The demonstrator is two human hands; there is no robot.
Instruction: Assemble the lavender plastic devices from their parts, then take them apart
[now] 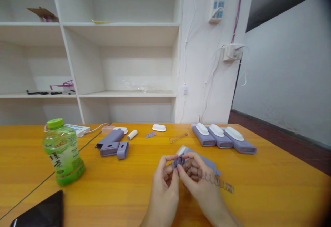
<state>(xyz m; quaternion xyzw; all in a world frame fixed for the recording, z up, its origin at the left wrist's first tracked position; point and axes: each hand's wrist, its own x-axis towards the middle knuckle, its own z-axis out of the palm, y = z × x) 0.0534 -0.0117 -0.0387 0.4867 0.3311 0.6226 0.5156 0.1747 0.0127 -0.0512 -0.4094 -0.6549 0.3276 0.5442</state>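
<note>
At your ten o'clock stood a clear plastic bottle (63, 153) with a green cap, tilted and about full of pale green drink. White shelves (116, 27) rose behind the tabletop (271, 185), holding a scrap of cardboard, a pink frame and a crumpled plastic bag.

You held a flat lavender plastic case (204, 163) with a white end just above the wood at twelve o'clock. A long wire spring (218, 182), thin and coiled, trailed from it toward three o'clock. Three matching cases (223, 139) with rounded white caps lay side by side at one o'clock; looser lavender pieces (112, 144) and a white cylinder sat at eleven.

Your left hand (162, 185) came up palm inward, its fingers pinched closed at the case's end. Your right hand (200, 182) curled beside it, fingers gripping the case and spring.
</note>
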